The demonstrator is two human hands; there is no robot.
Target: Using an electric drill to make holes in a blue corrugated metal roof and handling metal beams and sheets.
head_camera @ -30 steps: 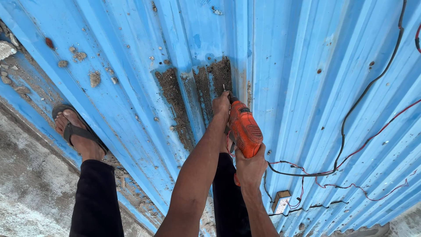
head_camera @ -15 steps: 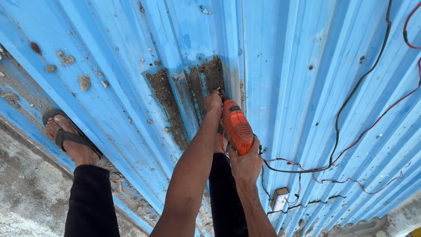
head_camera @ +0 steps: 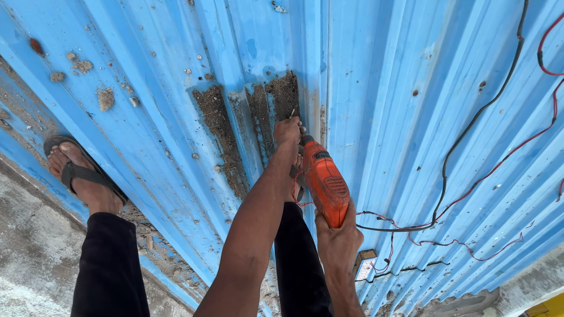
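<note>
Right hand (head_camera: 338, 240): wrapped shut around the grip of the orange drill (head_camera: 324, 182), nose aimed at the sheet.
Left hand (head_camera: 288, 130): fingers closed in a pinch at the drill's tip, apparently on a thin screw or bit (head_camera: 292, 113); too small to tell which.
Drill position: low on the blue corrugated sheet (head_camera: 399, 88), just right of the dirt-caked grooves (head_camera: 247, 123), beside the overlap seam.
Step in hand: lining the tip up on the metal, judged from the pinch at the nose.
Next move calls for: steady square pressure and fingers drawn back from the tip before the trigger.
Nearby: red and black wires (head_camera: 470, 188) trailing over the sheet, a small switch box (head_camera: 365, 264) beside the right wrist, sandalled foot (head_camera: 79, 173) on the sheet's left edge.
Change from earlier: hands and drill in the same hold on the same spot; foot shifted a little in frame, likely from head movement.
</note>
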